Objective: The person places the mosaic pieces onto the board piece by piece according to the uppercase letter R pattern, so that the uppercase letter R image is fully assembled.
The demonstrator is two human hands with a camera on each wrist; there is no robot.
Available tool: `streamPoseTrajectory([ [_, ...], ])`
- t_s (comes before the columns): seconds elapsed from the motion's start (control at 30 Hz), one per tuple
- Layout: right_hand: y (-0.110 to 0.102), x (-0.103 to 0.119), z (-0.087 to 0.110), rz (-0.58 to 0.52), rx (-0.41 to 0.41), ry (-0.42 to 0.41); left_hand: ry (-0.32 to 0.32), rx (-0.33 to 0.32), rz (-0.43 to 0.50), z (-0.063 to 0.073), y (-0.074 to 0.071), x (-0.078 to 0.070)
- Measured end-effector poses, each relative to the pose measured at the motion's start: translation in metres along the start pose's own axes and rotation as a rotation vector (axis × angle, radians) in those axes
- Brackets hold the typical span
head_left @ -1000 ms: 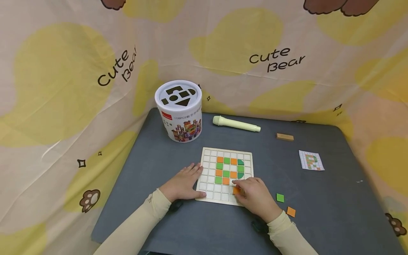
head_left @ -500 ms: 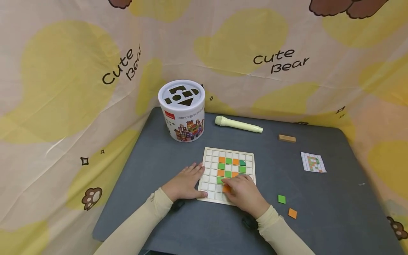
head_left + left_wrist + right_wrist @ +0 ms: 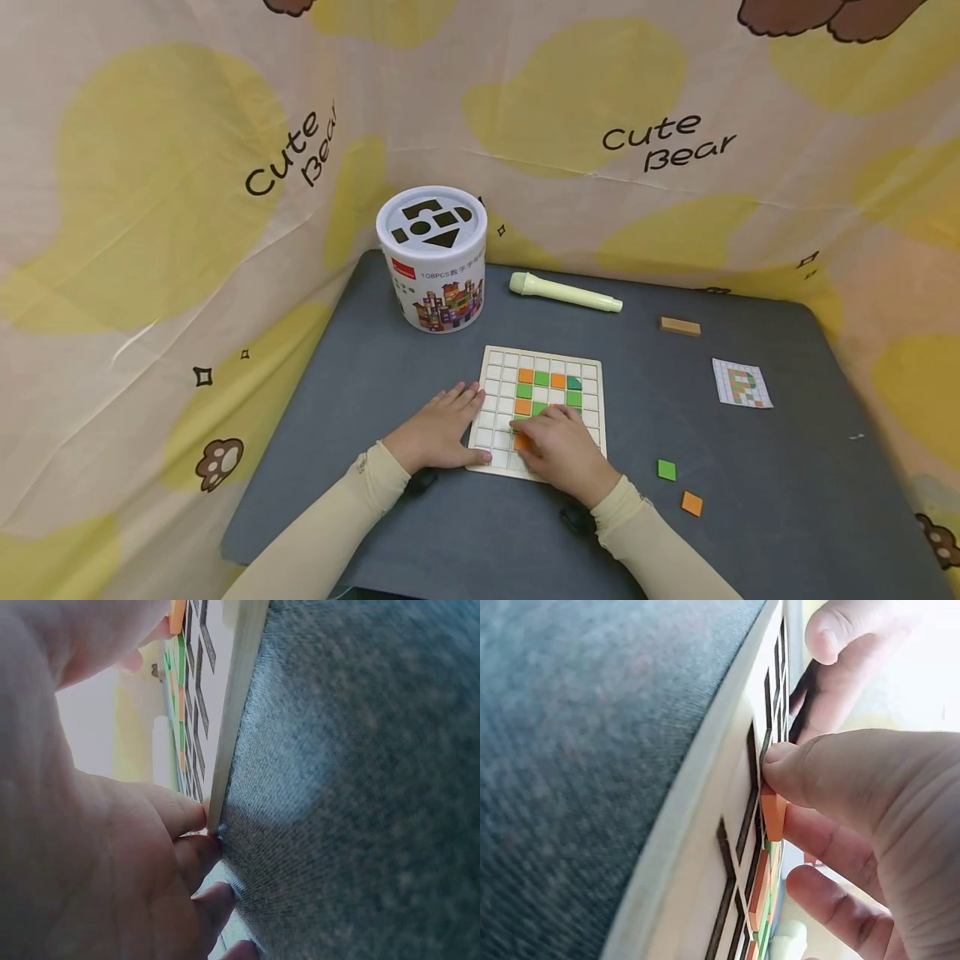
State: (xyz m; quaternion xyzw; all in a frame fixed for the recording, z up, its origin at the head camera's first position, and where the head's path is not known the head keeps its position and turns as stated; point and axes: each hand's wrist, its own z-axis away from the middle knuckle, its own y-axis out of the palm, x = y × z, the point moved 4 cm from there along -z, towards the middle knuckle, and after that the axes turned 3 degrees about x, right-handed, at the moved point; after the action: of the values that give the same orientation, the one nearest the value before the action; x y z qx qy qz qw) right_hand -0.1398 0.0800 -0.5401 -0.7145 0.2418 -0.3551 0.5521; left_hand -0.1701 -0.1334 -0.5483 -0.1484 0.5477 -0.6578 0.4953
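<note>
A pale square grid board [image 3: 495, 373] lies on the dark table, with orange and green tiles set in several of its cells. My left hand [image 3: 435, 429] rests along the board's left side, its thumb near the front corner. In the left wrist view its fingers touch the board's edge [image 3: 232, 712]. Between thumb and finger, my right hand [image 3: 566, 454] pinches an orange square tile [image 3: 774, 814] over the lower middle of the board, just in front of a green tile. The hand covers part of the lower rows.
Right of the board lie a loose green tile [image 3: 666, 470] and an orange tile [image 3: 692, 503]. Farther back are a patterned card [image 3: 742, 383], a wooden block [image 3: 680, 326], a pale yellow microphone-shaped stick [image 3: 566, 292] and a white lidded bucket [image 3: 432, 267]. Printed cloth [image 3: 540, 100] hangs behind.
My right hand has moved left across the board with the orange tile still pinched. The left hand keeps its place at the board's edge. The head view has shifted slightly.
</note>
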Motion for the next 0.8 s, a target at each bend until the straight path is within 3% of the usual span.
streamPoseTrajectory([
  [0.53, 0.001, 0.0, -0.001, -0.018, 0.042, -0.026, -0.001, 0.003, -0.011, -0.002, 0.001, 0.0],
  [0.8, -0.011, -0.021, 0.026, -0.013, -0.032, 0.06, 0.004, 0.028, -0.049, -0.003, -0.001, -0.002],
])
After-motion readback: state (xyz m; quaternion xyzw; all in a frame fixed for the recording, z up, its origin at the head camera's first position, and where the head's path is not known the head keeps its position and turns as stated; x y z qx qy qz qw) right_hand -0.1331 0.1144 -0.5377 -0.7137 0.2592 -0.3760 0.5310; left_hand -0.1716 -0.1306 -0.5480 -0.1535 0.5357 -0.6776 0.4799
